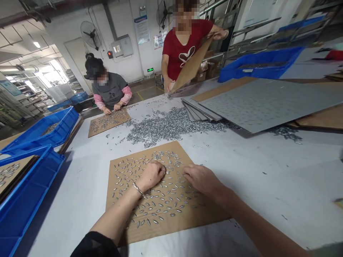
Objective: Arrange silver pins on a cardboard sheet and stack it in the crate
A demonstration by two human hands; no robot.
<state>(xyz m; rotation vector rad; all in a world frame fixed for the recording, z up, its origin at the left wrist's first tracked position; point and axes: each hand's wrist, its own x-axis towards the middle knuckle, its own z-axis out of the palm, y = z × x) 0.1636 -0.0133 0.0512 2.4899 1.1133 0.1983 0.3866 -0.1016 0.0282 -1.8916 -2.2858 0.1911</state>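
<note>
A sheet of brown cardboard [150, 228] lies before me on the white table, dotted with many small silver spindle-shaped metal pieces [160, 218]. Over the sheet's middle, my left hand [152, 175] has its fingers curled down beside some pieces; a bracelet circles the wrist. My right hand [200, 177] is over the right part of the sheet, thumb and fingers drawn together and pointing left. Whatever either hand may hold is hidden by the fingers. Beyond the sheet spreads a large heap of the same metal pieces [160, 126].
Grey boards [241, 103] are stacked at the right. Blue bins [29, 200] stand at the left, another blue bin [262, 64] at the back right. Across the table, one person [111, 91] works over a cardboard sheet [109, 123]; another [184, 46] holds a tilted board [191, 67].
</note>
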